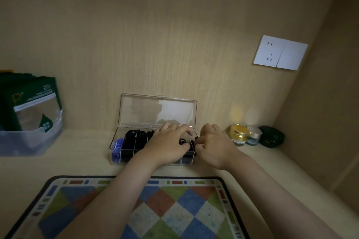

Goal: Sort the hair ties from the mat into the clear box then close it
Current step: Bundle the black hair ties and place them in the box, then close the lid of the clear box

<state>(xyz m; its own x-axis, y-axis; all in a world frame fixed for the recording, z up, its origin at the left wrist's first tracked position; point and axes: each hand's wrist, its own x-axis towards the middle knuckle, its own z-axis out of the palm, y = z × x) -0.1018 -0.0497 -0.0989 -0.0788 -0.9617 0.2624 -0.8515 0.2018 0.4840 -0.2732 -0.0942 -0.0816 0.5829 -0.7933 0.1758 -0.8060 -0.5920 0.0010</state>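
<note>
A clear box [124, 161] with dividers stands against the back panel, its lid [157, 110] upright and open. Black hair ties [136, 137] fill the middle compartments and a blue hair tie [117, 146] lies in the leftmost one. My left hand [167, 144] reaches into the right part of the box, fingers curled down among the ties. My right hand [213, 145] sits at the box's right end and pinches a black hair tie [195, 138] at the edge. The checkered mat [174, 209] in front shows no hair ties where it is visible.
A translucent bin [33, 139] with green packets stands at the far left. Right of the box are a gold-lidded jar [239, 134], a small glass jar [253, 136] and a dark round case [272, 137]. A wall socket [279, 52] is on the back panel. A side wall closes the right.
</note>
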